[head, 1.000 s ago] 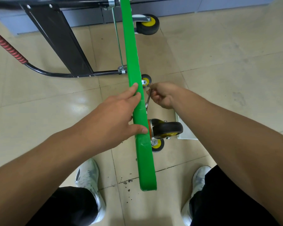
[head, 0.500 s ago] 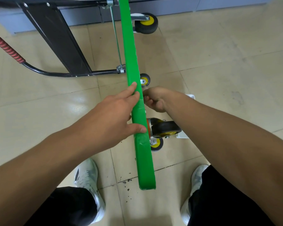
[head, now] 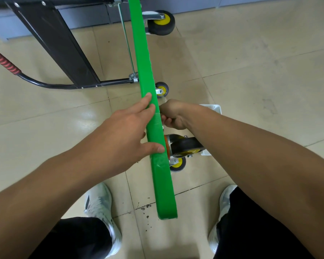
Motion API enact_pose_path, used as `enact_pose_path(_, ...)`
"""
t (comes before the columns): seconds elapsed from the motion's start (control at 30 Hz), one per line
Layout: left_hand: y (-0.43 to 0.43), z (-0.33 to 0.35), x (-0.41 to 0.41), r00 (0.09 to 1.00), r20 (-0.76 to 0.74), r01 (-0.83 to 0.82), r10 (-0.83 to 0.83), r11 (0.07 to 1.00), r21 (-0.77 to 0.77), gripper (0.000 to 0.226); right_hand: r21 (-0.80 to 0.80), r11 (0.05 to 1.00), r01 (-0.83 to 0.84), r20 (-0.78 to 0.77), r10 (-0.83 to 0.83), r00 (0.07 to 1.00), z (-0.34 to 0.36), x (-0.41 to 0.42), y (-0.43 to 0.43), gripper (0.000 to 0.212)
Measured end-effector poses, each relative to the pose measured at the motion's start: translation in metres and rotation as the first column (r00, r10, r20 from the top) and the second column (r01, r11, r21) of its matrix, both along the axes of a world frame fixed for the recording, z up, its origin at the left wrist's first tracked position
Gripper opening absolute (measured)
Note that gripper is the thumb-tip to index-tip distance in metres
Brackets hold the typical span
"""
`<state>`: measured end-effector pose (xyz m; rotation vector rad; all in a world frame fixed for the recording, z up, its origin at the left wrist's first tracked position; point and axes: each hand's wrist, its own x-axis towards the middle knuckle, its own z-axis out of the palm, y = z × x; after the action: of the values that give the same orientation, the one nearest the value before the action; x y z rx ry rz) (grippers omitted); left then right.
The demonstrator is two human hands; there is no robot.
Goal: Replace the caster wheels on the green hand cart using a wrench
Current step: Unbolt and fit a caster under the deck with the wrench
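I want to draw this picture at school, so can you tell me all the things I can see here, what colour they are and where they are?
Cart deck: one, green, tipped on its edge, running up the middle.
Cart handle: one, black tube with a red grip, lying on the floor at left.
Black panel: one, upper left, inside the handle frame.
Wheels: four, black with yellow hubs, right of the deck; far one, small one, big near one, small one below it.
White plate: one, on the floor behind the right arm.
Floor: beige tiles.
Shoes: two, white, left, right.
Left hand: resting on the deck.
Right hand: closed, beside the deck; what it holds is hidden.
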<state>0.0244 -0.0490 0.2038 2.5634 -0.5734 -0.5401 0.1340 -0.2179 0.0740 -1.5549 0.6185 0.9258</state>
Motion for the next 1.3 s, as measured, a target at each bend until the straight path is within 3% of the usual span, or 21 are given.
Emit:
enact_pose_path(0.17,0.001,-0.003,0.002,1.000,0.015,0.015,-0.015,1.000,0.011,0.096,-0.103,0.990,-0.092,0.065,0.099,0.993,-0.002,-0.001,-0.001,0.025)
enact_pose_path(0.37,0.002,-0.004,0.002,1.000,0.018,0.009,-0.009,1.000,0.013,0.096,-0.061,0.991,-0.121,0.070,0.125,0.990,0.006,-0.002,0.002,0.027)
enact_pose_path(0.6,0.004,-0.007,0.003,0.999,0.026,0.019,-0.019,1.000,0.004,0.097,-0.025,0.998,-0.055,0.118,0.058,0.991,0.008,-0.011,-0.001,0.029)
enact_pose_path(0.73,0.002,-0.006,0.003,1.000,0.023,0.018,-0.018,1.000,0.000,0.097,0.021,1.000,0.003,0.072,-0.004,0.997,0.007,-0.011,-0.003,0.029)
enact_pose_path(1.3,0.001,-0.002,0.003,1.000,0.010,0.026,-0.026,0.999,0.041,0.100,-0.035,0.998,0.047,0.226,-0.038,0.973,0.008,-0.012,0.002,0.028)
